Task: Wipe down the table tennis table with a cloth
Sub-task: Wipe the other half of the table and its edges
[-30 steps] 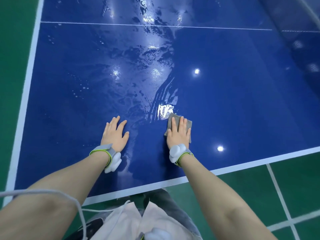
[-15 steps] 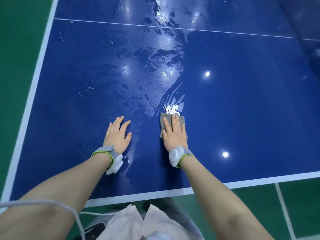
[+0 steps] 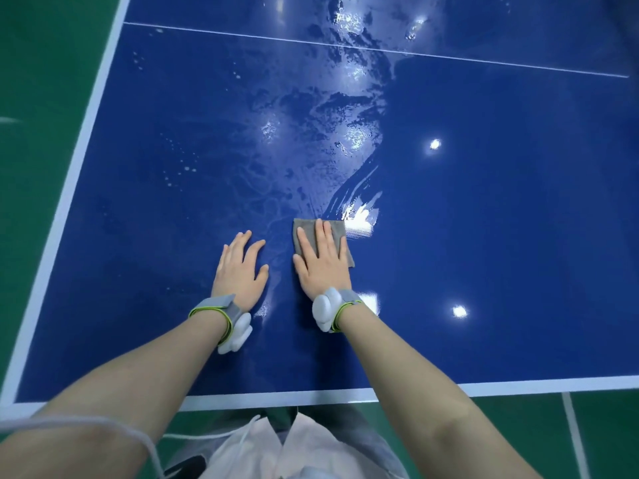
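Two hands flat on the blue table (image 3: 484, 236), side by side and near each other, close to the near white edge. Right hand (image 3: 321, 261) spread out on top of the small grey cloth (image 3: 340, 233), fingers straight, palm down, pressing it onto the wet top. No pinching or curling round it; just pushing, likely so the whole cloth stays flat and rubs a wide strip at once. Cloth corners poking out past the fingertips and on the right side.

Left hand (image 3: 242, 267) bare on the table just beside it, fingers open and holding nothing. Probably there to lean on, since reaching far over a big table takes some propping up.

Lots of shiny wet streaks (image 3: 328, 115) up ahead of the cloth, toward the thin white line (image 3: 449, 58) across the top. Dry-looking, smooth blue off to the right. Plenty left to wipe, by the look of it. Slippery top, so a firm, steady push needed.
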The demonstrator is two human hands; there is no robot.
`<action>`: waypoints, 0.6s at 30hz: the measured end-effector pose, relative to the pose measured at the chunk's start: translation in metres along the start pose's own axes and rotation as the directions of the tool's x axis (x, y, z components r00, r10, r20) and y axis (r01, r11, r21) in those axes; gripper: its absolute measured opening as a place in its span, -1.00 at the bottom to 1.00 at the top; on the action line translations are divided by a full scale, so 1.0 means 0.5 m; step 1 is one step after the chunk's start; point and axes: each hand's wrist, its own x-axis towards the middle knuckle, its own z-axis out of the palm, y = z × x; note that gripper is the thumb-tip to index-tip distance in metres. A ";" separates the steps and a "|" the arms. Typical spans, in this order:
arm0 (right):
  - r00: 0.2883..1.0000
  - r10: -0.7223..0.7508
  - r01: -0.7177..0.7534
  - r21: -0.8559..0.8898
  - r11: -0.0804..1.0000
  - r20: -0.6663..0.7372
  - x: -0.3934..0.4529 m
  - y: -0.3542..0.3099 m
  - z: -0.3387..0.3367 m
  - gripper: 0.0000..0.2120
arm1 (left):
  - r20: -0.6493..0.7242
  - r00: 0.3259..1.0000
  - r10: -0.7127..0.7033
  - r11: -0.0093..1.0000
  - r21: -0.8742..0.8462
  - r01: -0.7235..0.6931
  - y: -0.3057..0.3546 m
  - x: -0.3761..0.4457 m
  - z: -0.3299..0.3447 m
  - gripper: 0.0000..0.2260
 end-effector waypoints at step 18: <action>0.992 0.122 -0.122 0.002 0.993 0.008 0.093 0.013 -0.044 -0.50 | -0.074 0.996 -0.059 0.998 0.001 0.059 0.040 0.040 0.026 -0.54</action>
